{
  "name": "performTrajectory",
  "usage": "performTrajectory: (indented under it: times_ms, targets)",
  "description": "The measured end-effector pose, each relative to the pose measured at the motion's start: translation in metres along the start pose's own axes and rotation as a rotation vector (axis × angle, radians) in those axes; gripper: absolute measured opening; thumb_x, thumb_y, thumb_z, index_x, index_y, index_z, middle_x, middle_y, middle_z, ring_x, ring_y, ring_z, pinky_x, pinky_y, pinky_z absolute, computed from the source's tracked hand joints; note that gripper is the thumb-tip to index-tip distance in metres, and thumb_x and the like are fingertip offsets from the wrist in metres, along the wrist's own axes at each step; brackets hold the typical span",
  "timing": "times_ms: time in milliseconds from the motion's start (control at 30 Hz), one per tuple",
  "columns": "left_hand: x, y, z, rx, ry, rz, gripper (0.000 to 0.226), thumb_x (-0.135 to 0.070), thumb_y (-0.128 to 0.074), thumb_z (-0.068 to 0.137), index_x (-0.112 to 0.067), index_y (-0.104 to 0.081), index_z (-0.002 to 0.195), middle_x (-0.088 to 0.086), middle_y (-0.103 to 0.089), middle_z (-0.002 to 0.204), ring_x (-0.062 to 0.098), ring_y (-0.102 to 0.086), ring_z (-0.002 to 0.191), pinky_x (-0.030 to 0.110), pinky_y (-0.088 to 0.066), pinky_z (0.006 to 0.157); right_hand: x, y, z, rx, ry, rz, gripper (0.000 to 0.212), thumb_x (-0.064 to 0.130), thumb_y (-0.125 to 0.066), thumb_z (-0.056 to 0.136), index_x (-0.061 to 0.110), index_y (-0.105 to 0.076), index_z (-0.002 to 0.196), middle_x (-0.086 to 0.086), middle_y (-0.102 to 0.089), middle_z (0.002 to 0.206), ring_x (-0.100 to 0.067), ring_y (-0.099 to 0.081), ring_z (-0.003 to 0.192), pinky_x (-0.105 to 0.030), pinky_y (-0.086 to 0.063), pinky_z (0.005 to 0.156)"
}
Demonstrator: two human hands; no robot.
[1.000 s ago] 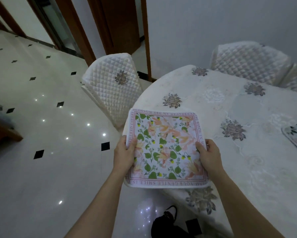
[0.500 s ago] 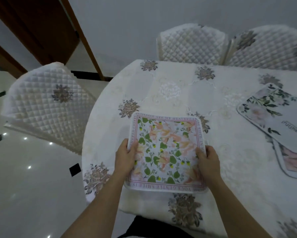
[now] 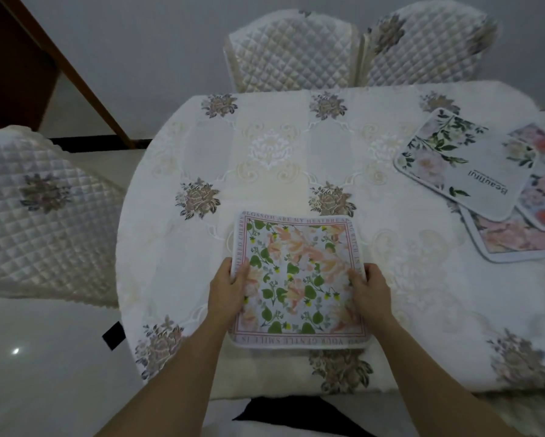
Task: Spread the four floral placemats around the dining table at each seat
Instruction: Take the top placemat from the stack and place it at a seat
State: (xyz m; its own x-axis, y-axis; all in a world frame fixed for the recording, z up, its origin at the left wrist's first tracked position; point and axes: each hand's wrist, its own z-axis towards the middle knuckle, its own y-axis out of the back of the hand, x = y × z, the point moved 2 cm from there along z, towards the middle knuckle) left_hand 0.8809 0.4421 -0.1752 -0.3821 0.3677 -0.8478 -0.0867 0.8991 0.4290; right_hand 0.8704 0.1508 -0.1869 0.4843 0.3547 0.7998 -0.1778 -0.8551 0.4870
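Head view, looking down over the near edge of the dining table (image 3: 264,146), white embroidered cloth.

Pink-bordered floral placemat (image 3: 299,279) held between both hands, roughly square, no real long axis; its printed border runs parallel to the near table edge. Left hand (image 3: 228,288) pinches the left edge, thumb on top, fingers under. Right hand (image 3: 370,287) does the same on the right edge. Both closed on the mat, both equally near it, grips about level with each other.

Key relation: the mat sits directly ahead of the hands, over the near-centre of the table, its near edge just inside the table's drop. Whether it already rests on the cloth or hovers just above is hard to tell; the near edge casts a thin shadow, so probably slightly lifted there.

Three other mats in a loose overlapping stack (image 3: 485,184) at far right, well apart from the hands.

Quilted chairs: one at left (image 3: 44,209), two at far side (image 3: 290,55).

Judgement: next move is straight down and release; no turn needed, mat already squared to this seat.
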Motion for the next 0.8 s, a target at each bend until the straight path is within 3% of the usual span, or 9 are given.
performTrajectory:
  times_ms: [100, 233, 433, 567, 667, 733, 800]
  targets:
    - [0.009, -0.001, -0.001, 0.036, 0.025, 0.041, 0.023, -0.038, -0.054, 0.101, -0.016, -0.062, 0.105, -0.006, -0.07, 0.092, 0.007, -0.067, 0.083, 0.021, -0.051, 0.064, -0.005, -0.004, -0.001, 0.008, -0.022, -0.039, 0.011, 0.028, -0.056, 0.1, 0.018, -0.056, 0.097, 0.009, -0.063, 0.084, -0.008, -0.062, 0.075, -0.024, -0.042, 0.055]
    - [0.017, 0.003, -0.001, 0.023, 0.038, 0.149, 0.02, -0.035, -0.059, 0.099, -0.022, -0.056, 0.084, -0.012, -0.059, 0.072, 0.002, -0.056, 0.065, 0.011, -0.037, 0.051, -0.008, -0.004, -0.003, 0.013, -0.034, -0.073, 0.011, 0.028, -0.057, 0.099, 0.017, -0.057, 0.1, 0.01, -0.062, 0.085, -0.003, -0.059, 0.074, -0.021, -0.04, 0.055]
    - [0.028, 0.005, -0.004, 0.025, 0.093, 0.193, 0.022, -0.037, -0.061, 0.097, -0.017, -0.06, 0.089, -0.007, -0.062, 0.075, 0.011, -0.059, 0.068, 0.019, -0.039, 0.054, -0.01, -0.004, -0.009, 0.011, -0.046, -0.145, 0.013, 0.029, -0.059, 0.098, 0.017, -0.056, 0.102, 0.007, -0.063, 0.085, 0.0, -0.057, 0.071, -0.02, -0.037, 0.053]
    - [0.03, 0.004, -0.005, 0.014, 0.13, 0.247, 0.026, -0.038, -0.062, 0.096, -0.012, -0.065, 0.101, 0.001, -0.071, 0.089, 0.018, -0.065, 0.077, 0.027, -0.048, 0.062, -0.014, -0.004, -0.011, -0.007, -0.05, -0.164, 0.018, 0.03, -0.058, 0.098, 0.013, -0.058, 0.105, -0.005, -0.069, 0.094, -0.016, -0.063, 0.074, -0.024, -0.042, 0.054]
    - [0.025, 0.005, -0.007, -0.007, 0.128, 0.322, 0.03, -0.041, -0.061, 0.096, -0.011, -0.066, 0.1, 0.005, -0.072, 0.094, 0.019, -0.062, 0.076, 0.03, -0.05, 0.066, -0.013, -0.006, -0.013, -0.01, -0.069, -0.175, 0.023, 0.03, -0.058, 0.098, 0.01, -0.058, 0.109, -0.011, -0.07, 0.1, -0.026, -0.066, 0.083, -0.035, -0.053, 0.065]
    - [0.02, 0.007, -0.01, -0.017, 0.133, 0.441, 0.035, -0.048, -0.059, 0.096, -0.013, -0.061, 0.092, 0.006, -0.071, 0.09, 0.023, -0.063, 0.076, 0.035, -0.054, 0.066, -0.01, -0.006, -0.016, -0.014, -0.092, -0.209, 0.026, 0.03, -0.06, 0.097, 0.009, -0.058, 0.11, -0.012, -0.069, 0.103, -0.03, -0.066, 0.087, -0.041, -0.055, 0.073]
    - [0.017, 0.008, -0.013, -0.056, 0.124, 0.643, 0.041, -0.054, -0.057, 0.094, -0.013, -0.058, 0.097, 0.007, -0.067, 0.095, 0.027, -0.062, 0.086, 0.038, -0.052, 0.067, -0.005, -0.005, -0.021, -0.072, -0.084, -0.366, 0.033, 0.032, -0.064, 0.094, 0.007, -0.057, 0.113, -0.015, -0.063, 0.11, -0.034, -0.062, 0.092, -0.043, -0.054, 0.076]
